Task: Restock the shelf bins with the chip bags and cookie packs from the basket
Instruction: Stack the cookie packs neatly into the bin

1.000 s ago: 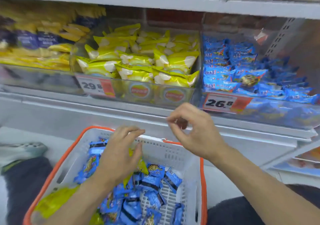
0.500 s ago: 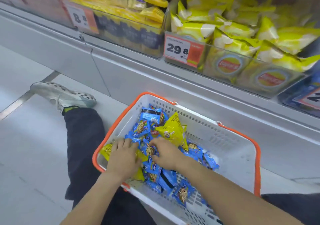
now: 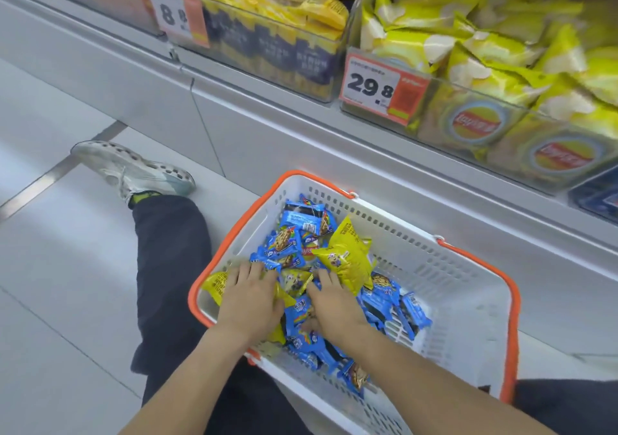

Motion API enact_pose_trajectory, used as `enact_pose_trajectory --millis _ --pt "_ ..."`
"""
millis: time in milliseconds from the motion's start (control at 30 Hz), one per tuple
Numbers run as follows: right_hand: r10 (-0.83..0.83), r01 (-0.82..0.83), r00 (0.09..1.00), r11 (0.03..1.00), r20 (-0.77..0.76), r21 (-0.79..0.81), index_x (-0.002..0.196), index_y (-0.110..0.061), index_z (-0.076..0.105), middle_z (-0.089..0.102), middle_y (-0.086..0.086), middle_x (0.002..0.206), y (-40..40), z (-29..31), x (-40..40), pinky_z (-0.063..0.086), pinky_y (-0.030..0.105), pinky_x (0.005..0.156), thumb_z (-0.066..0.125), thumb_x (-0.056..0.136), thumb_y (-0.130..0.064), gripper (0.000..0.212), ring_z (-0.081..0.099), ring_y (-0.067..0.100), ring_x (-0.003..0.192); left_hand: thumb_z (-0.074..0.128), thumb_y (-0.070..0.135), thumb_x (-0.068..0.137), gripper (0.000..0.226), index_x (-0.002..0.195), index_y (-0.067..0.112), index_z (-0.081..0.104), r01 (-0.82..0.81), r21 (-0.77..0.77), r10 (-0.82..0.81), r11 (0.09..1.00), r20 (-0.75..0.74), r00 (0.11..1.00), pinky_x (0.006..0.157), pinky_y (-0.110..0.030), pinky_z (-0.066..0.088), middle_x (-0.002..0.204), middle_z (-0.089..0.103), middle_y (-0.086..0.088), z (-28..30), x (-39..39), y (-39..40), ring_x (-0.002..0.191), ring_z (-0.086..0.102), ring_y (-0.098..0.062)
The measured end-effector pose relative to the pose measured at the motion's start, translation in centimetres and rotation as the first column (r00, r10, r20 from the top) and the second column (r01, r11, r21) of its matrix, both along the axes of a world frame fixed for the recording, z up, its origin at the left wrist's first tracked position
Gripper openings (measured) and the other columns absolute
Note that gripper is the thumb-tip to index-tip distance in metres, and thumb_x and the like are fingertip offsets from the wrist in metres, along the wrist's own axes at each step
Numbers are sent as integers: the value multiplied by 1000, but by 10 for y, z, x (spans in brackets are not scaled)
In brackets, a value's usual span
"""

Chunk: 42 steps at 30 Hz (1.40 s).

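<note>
- Shelf bins of clear plastic run above us along a grey metal shelf front [image 3: 267,140]; the nearest one [image 3: 501,140] holds glossy yellow-green chip bags [image 3: 485,67], puffed like pillows, behind a price tag reading 29.8 [image 3: 381,88].
- To its left, a second bin [image 3: 284,60] holds yellow and purple packs, with a tag showing an 8 [image 3: 177,16].
- Our white perforated basket [image 3: 451,287] with its orange rim sits on the pale tiled floor [image 3: 50,284] below the shelf, between our dark-trousered legs; a grey shoe [image 3: 130,170] lies to the left.
- Inside it, small blue cookie packs [image 3: 284,247] with crinkled foil lie heaped around a crumpled yellow chip bag [image 3: 347,257].
- Our left hand [image 3: 250,297] rests palm-down on another yellow bag [image 3: 217,284] at the near left corner, fingers slightly spread.
- Our right hand [image 3: 334,307] presses into the pile beside it, fingers loosely spread over the packs; we cannot tell whether it grips any.
</note>
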State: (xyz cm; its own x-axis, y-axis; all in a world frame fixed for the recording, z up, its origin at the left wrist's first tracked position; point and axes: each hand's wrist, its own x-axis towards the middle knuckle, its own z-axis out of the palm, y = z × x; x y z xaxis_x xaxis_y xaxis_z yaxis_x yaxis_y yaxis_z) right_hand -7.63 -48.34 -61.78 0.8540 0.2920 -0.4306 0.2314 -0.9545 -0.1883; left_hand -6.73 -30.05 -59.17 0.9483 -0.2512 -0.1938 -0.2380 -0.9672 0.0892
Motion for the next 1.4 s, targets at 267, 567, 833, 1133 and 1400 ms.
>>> enact_pose_trajectory --millis 267,567,833,1133,1400 --pt "-176 208 975 936 -133 284 95 -22 53 54 -4 95 -63 58 -12 41 33 68 77 68 -67 58 52 18 84 50 49 91 46 126 20 61 -47 -223 16 974 -139 990 109 -33 32 127 57 -1 32 20 -24 130 40 -23" --pt "-333 294 941 712 -62 638 81 -27 60 60 -15 72 -146 179 0 43 24 60 96 49 -48 54 51 3 62 74 70 68 84 118 5 60 -403 -775 -183 486 -541 820 70 -35 58 109 69 -11 104 22 -111 88 69 -23" --pt "-393 281 919 593 -33 755 89 -26 71 69 -20 82 -216 243 -1 53 26 63 85 76 -15 22 66 2 68 74 29 75 26 86 7 67 -162 -923 -237 350 -255 938 68 -33 57 85 76 -7 180 36 -179 77 73 -21" --pt "-518 96 761 686 391 721 93 -29 72 69 -13 91 -278 295 -22 55 34 81 93 63 -28 37 66 10 89 77 20 85 14 83 32 69 228 -917 -205 327 166 965 69 -38 56 80 73 12 236 38 -270 73 68 -10" --pt "-824 9 217 538 524 843 100 -25 67 69 -3 100 -347 302 -52 50 21 83 84 77 -11 32 65 10 97 71 46 85 53 123 11 60 631 -612 -147 476 652 744 99 -29 43 122 58 -2 249 45 -339 116 52 -18"
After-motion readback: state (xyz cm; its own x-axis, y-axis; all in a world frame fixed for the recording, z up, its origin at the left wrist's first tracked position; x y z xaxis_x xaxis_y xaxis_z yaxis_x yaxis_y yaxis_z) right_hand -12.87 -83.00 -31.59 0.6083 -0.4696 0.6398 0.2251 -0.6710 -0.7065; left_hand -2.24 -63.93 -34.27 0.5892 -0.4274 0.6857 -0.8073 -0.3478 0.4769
